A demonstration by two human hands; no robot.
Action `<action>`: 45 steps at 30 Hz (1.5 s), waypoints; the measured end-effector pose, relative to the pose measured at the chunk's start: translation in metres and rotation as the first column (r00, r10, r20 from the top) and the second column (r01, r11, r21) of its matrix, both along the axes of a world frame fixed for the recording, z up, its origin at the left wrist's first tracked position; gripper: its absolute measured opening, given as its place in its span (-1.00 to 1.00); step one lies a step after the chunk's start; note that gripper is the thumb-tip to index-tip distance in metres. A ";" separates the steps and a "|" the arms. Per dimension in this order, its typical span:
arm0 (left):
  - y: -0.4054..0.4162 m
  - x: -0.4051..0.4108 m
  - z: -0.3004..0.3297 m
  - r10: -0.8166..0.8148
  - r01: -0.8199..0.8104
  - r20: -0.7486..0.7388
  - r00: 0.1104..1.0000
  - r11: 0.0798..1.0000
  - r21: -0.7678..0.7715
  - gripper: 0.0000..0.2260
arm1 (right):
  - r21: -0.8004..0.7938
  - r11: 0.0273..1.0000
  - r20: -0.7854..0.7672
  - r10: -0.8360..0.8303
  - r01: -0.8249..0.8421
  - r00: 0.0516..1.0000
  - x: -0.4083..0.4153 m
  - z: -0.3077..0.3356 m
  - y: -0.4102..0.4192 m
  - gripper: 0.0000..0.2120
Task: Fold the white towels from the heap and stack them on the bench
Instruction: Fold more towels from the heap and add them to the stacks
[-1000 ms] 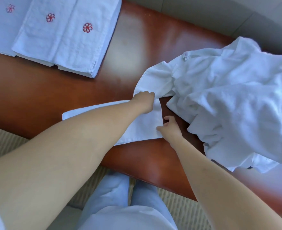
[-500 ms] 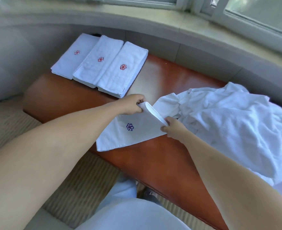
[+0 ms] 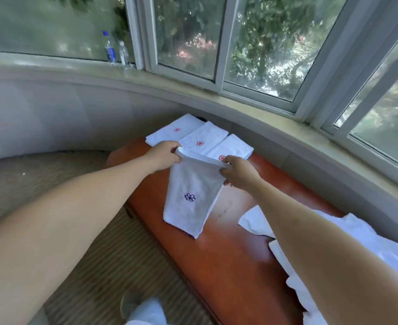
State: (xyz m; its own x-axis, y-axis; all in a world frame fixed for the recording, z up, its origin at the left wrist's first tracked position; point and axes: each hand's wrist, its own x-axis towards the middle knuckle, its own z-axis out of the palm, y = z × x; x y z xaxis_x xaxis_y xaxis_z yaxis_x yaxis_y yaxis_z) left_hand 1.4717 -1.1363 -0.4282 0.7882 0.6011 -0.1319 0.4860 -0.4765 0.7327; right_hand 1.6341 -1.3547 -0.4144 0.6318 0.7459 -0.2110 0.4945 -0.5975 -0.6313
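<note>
A folded white towel [image 3: 188,195] with a dark blue flower mark hangs lifted over the red-brown bench [image 3: 228,254]. My left hand [image 3: 164,154] grips its upper left end and my right hand [image 3: 239,172] pinches its upper right end; the lower end trails near the bench top. Just beyond my hands lie three folded towels [image 3: 200,138] with red flower marks, overlapping in a row at the bench's far end. The heap of loose white towels [image 3: 348,242] spreads over the bench at the lower right, partly hidden by my right arm.
A curved wall and window sill [image 3: 216,99] run behind the bench, with two bottles [image 3: 113,49] on the sill at the left. Woven carpet [image 3: 99,242] covers the floor to the left. My legs and a shoe show at the bottom edge.
Both hands have raised the folded towel off the bench and carried it away from the heap toward the row of folded towels. The view has tilted up to the windows.
</note>
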 end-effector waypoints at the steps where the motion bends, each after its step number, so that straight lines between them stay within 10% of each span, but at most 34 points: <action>1: 0.012 -0.006 0.004 0.019 -0.019 0.009 1.000 1.000 -0.001 -0.92 | 0.010 1.000 0.009 0.005 -0.005 1.000 -0.003 0.005 0.014 -0.85; 22: 0.308 -0.078 0.030 0.119 -0.103 0.120 0.986 0.986 -0.130 -0.77 | 0.112 0.988 0.049 -0.115 0.109 0.992 -0.090 0.010 0.322 -0.79; 45: 0.474 0.084 -0.006 0.055 -0.056 -0.010 0.998 0.988 -0.141 -0.77 | 0.085 0.982 -0.180 -0.153 0.171 0.972 0.051 -0.021 0.471 -0.88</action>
